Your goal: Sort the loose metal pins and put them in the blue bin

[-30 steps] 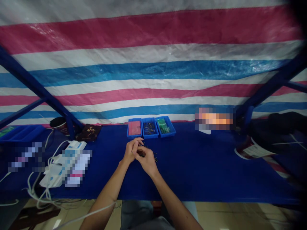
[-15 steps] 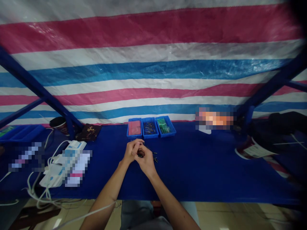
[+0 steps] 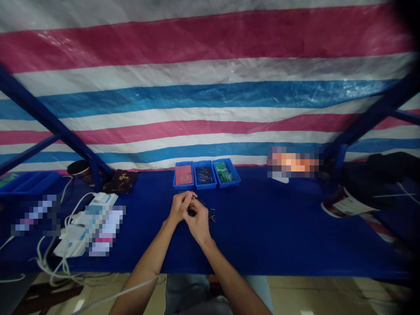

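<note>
My left hand (image 3: 179,207) and my right hand (image 3: 198,219) meet over the blue table, fingers curled and pressed together. Whatever lies between their fingertips is hidden or too small to name. Several thin dark pieces with brassy ends (image 3: 212,216) lie on the table just right of my right hand, partly covered by it. Behind the hands stand three small blue bins: the left bin (image 3: 183,188) holds a pink packet (image 3: 184,175), the middle bin (image 3: 206,187) similar thin pieces, and the right bin (image 3: 236,180) green items in clear wrapping.
A white power strip (image 3: 105,199) with tangled cables (image 3: 62,271) sits to the left, near a dark brown packet (image 3: 122,181) and a dark cup (image 3: 80,170). On the right stands a dark red and white tub (image 3: 348,203). A striped tarp (image 3: 210,96) hangs behind the table (image 3: 278,232).
Both hands stay together in nearly the same place, with small finger shifts. My right hand has edged slightly left, showing more of the thin pieces beside it.
</note>
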`<state>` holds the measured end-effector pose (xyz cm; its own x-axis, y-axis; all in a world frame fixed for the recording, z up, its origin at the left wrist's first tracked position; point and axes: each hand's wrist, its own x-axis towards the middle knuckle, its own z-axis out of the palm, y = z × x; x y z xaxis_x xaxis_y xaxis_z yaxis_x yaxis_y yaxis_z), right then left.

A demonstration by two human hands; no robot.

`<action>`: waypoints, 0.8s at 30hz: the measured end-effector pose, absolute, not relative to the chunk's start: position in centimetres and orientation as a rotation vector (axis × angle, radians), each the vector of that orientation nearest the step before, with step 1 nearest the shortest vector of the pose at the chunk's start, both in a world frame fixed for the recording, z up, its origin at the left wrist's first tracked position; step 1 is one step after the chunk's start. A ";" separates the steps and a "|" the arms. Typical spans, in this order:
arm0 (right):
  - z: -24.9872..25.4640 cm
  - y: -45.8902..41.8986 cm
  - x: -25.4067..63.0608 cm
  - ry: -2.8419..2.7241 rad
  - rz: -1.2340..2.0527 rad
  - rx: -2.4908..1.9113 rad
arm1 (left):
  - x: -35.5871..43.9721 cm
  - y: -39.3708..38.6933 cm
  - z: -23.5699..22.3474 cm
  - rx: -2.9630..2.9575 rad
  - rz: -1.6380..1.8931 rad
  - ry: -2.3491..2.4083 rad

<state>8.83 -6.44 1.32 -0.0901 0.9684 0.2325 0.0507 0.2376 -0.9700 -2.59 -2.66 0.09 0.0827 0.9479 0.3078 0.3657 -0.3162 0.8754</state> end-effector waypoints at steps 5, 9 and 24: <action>1.1 -6.1 8.9 -1.385 1.129 -0.973 | -2.4 -2.7 0.2 1.742 1.219 1.341; 0.7 -5.9 9.1 -1.362 1.195 -0.904 | -2.6 -2.6 -0.1 1.749 1.232 1.339; 0.2 -5.7 9.0 -1.339 1.201 -0.920 | -2.3 -2.7 0.2 1.771 1.211 1.361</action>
